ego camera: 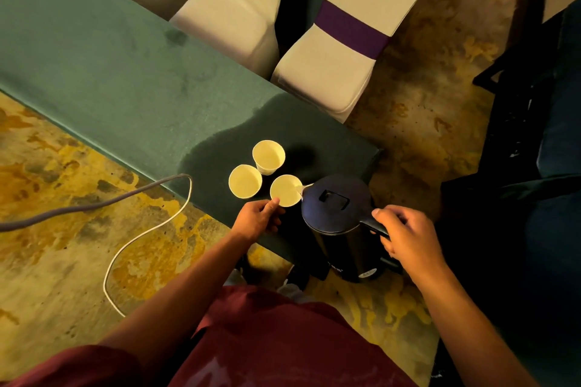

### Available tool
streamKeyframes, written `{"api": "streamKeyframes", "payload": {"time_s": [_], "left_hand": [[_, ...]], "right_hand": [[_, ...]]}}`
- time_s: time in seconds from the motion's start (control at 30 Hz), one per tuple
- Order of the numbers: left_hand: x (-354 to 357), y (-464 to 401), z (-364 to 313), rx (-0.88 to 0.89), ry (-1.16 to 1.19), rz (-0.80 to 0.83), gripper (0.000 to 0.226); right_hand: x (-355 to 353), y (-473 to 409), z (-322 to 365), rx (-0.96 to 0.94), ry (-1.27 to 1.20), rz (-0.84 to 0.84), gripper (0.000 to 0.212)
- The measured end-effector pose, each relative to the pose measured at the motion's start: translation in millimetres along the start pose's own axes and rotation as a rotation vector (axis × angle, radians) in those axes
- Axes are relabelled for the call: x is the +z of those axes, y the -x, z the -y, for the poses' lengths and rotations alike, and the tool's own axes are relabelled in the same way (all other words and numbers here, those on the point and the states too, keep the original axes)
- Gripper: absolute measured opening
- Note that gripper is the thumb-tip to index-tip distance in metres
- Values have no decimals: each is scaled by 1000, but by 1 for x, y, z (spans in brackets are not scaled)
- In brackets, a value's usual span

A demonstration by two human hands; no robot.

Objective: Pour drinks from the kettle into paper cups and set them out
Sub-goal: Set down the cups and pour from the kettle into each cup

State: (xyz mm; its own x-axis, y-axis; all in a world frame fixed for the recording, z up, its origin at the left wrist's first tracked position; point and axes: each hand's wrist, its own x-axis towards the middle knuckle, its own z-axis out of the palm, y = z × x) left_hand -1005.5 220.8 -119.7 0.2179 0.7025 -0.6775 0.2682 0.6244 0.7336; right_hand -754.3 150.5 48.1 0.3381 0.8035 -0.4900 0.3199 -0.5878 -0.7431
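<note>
Three pale paper cups stand close together at the near corner of the green table (pixel 125 94). My left hand (pixel 258 219) grips the nearest cup (pixel 285 190) by its side. A black kettle (pixel 338 217) is tilted, its spout over that cup's rim, and a thin stream runs into the cup. My right hand (pixel 405 239) is closed round the kettle's handle. The left cup (pixel 245 181) and the far cup (pixel 268 156) stand untouched; I cannot tell what is in them.
Chairs in white covers with purple bands (pixel 333 50) stand along the table's far side. A white cable (pixel 138 239) and a grey one (pixel 78 209) trail over the patterned floor at the left. Dark furniture (pixel 534 166) fills the right.
</note>
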Motion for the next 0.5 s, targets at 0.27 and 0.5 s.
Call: {"api": "streamKeyframes", "payload": {"time_s": [0.27, 0.5], "left_hand": [[4, 8, -9, -31, -61, -32, 42], [4, 25, -17, -15, -83, -108, 42]], "right_hand": [[2, 1, -11, 0, -221, -68, 25], [-11, -4, -15, -11, -277, -38, 21]]}}
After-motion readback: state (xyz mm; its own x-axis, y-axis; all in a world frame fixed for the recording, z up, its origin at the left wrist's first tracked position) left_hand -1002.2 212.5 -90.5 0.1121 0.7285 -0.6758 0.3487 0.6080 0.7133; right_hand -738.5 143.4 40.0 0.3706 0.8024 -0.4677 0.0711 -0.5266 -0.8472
